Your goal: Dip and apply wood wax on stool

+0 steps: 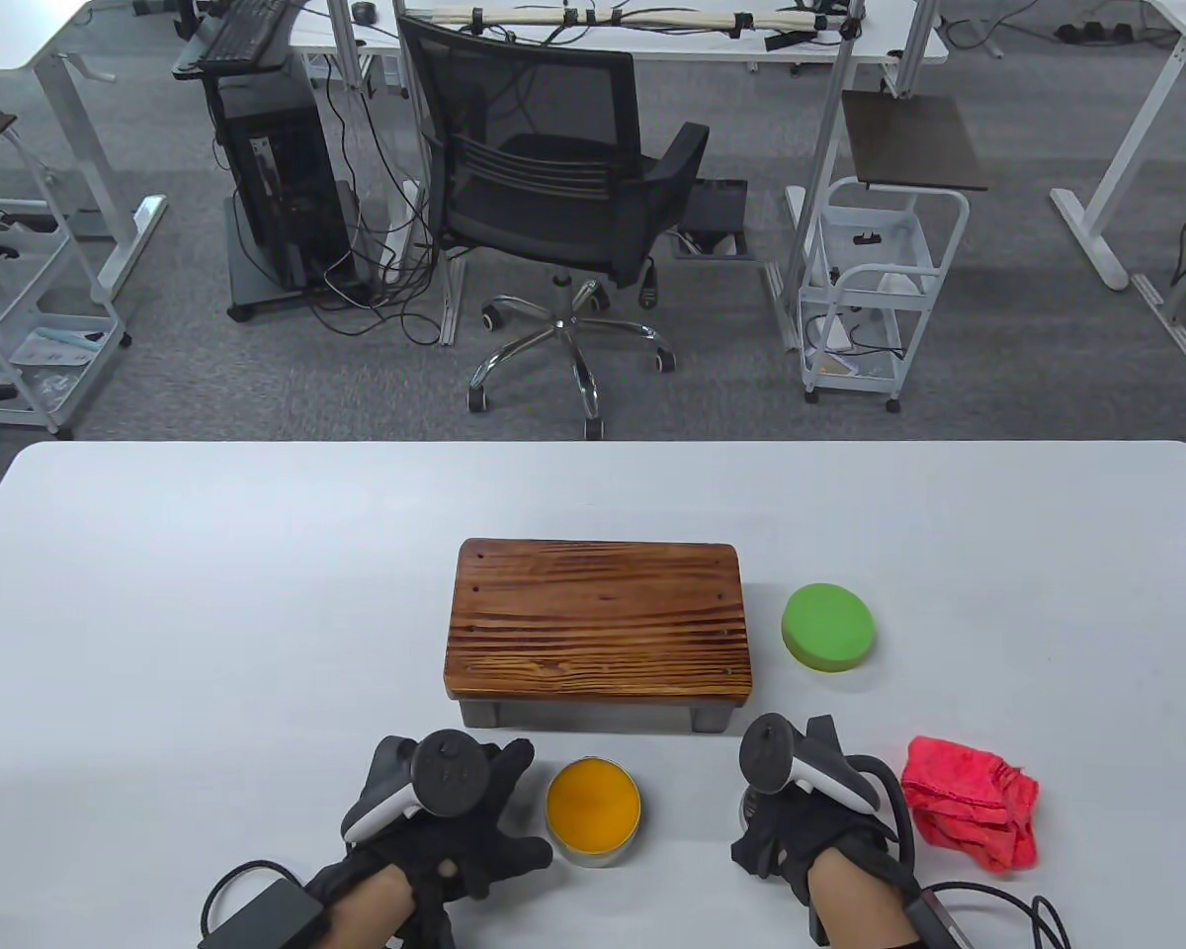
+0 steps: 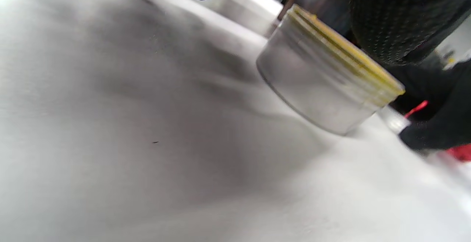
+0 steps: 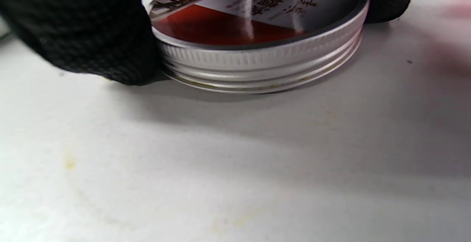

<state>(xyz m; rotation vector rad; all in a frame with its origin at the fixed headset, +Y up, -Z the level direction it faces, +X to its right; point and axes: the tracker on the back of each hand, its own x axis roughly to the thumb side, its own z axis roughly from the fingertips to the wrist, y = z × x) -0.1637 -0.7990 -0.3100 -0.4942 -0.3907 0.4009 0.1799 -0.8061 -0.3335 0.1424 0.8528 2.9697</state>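
Observation:
The wooden stool [image 1: 598, 618] stands mid-table, its striped brown top facing up. Just in front of it sits the open wax tin [image 1: 593, 806], full of orange wax; the left wrist view shows its silver wall [image 2: 323, 87] from the side. My left hand [image 1: 499, 811] lies to the left of the tin with its fingers spread, holding nothing. My right hand [image 1: 786, 820] grips the tin's lid [image 3: 257, 50], which rests flat on the table with the red label up and a finger [image 3: 81, 32] against its rim. A round green sponge [image 1: 828, 627] lies to the right of the stool.
A crumpled red cloth [image 1: 969, 816] lies to the right of my right hand. Glove cables trail off the table's near edge [image 1: 988, 895]. Beyond the table's far edge stands an office chair [image 1: 553, 198].

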